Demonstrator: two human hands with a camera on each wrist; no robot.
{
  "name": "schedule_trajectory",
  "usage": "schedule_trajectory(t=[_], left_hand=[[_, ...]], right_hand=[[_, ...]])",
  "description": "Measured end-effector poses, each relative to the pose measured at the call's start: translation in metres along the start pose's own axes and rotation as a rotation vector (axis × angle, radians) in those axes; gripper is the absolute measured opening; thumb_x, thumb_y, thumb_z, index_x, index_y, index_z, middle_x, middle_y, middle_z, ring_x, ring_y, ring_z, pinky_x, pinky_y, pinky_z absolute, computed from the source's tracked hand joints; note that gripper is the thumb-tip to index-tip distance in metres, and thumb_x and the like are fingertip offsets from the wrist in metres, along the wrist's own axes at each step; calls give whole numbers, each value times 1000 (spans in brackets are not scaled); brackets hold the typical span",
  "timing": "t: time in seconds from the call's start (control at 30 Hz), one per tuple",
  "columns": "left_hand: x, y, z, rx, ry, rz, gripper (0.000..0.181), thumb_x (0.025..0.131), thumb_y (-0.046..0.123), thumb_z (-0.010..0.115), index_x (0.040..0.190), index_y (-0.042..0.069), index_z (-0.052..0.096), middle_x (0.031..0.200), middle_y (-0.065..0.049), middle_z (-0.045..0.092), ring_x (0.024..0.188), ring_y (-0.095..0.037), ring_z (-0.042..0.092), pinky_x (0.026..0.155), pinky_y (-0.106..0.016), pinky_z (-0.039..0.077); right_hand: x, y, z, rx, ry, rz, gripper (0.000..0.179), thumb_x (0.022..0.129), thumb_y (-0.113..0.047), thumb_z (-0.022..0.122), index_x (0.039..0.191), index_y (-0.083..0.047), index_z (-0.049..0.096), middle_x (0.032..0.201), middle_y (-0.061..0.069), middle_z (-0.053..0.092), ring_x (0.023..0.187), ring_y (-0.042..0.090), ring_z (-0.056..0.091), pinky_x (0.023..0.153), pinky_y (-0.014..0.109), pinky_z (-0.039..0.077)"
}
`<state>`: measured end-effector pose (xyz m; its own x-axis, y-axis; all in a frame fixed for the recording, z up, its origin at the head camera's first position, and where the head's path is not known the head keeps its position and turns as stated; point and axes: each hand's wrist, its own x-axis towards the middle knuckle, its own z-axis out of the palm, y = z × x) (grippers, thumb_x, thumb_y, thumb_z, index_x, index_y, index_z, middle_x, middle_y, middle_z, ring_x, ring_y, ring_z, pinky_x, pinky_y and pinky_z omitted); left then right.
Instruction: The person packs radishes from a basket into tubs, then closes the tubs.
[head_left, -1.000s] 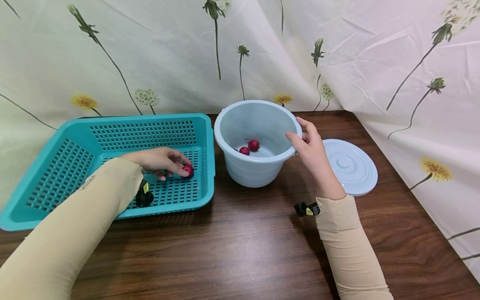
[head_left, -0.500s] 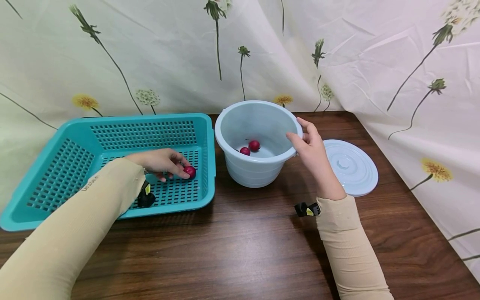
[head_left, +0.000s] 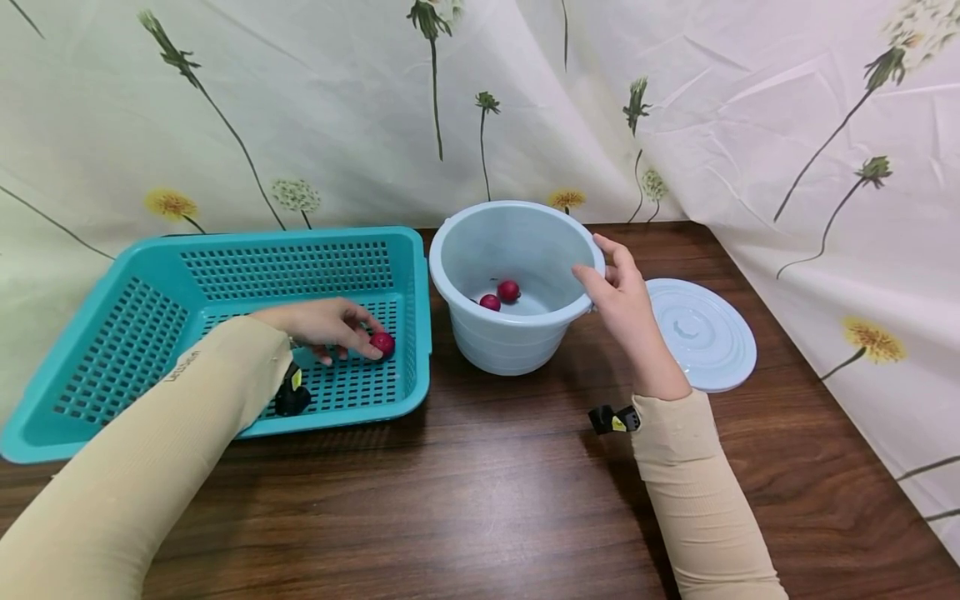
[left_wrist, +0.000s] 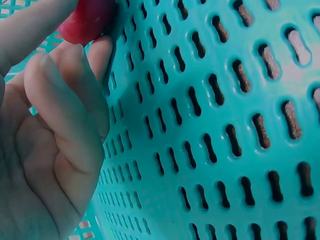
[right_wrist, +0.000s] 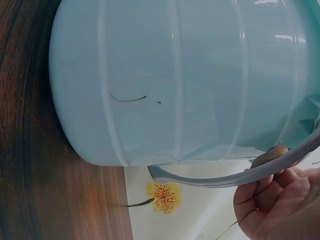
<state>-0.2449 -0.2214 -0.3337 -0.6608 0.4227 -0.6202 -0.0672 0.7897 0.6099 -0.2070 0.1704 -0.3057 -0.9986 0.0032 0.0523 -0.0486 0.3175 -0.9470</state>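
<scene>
Inside the teal basket [head_left: 420, 333], toward its right end, my left hand [head_left: 330, 325] pinches a red radish [head_left: 383, 345] between thumb and fingertips. In the left wrist view the radish [left_wrist: 89, 21] shows smooth and round at the top edge, and the other fingers are bent beside it. My right hand [head_left: 621, 300] grips the right rim of the light blue bucket [head_left: 506, 342], thumb on the inner side. From the right wrist, the fingers curl by the bucket's handle [right_wrist: 220, 179]. Two more radishes [head_left: 508, 291] lie on the bucket's floor.
A round light blue lid [head_left: 701, 333] lies flat on the dark wooden table [head_left: 480, 500], right of the bucket. The basket stands to the bucket's left with a narrow gap. Flower-printed cloth [head_left: 337, 108] hangs behind and along the right side.
The radish at my left fingertips has shifted slightly to the right, and my left hand a little with it. My right hand and the bucket stay put.
</scene>
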Motion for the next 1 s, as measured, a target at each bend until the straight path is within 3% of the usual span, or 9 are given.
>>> schedule_trajectory(t=[0.5,1.0], left_hand=[[3,3,4,58,20,24,56,91,38,71,133,4,53,102,-5,63,74,-15,53,60,-29,51],[2,6,3,-17,60,40,58,88,35,74,131,3,52,99,-6,69,76,-16,57,59,-27,51]], right_hand=[[1,1,1,-5,3,3,62,97,-32,57,153,-19,35,122,26,60,88,16,62,71,24,50],[1,1,1,-1,3,4,61,96,-31,57,153,-19,35,123,25,60,85,11,61,69,21,51]])
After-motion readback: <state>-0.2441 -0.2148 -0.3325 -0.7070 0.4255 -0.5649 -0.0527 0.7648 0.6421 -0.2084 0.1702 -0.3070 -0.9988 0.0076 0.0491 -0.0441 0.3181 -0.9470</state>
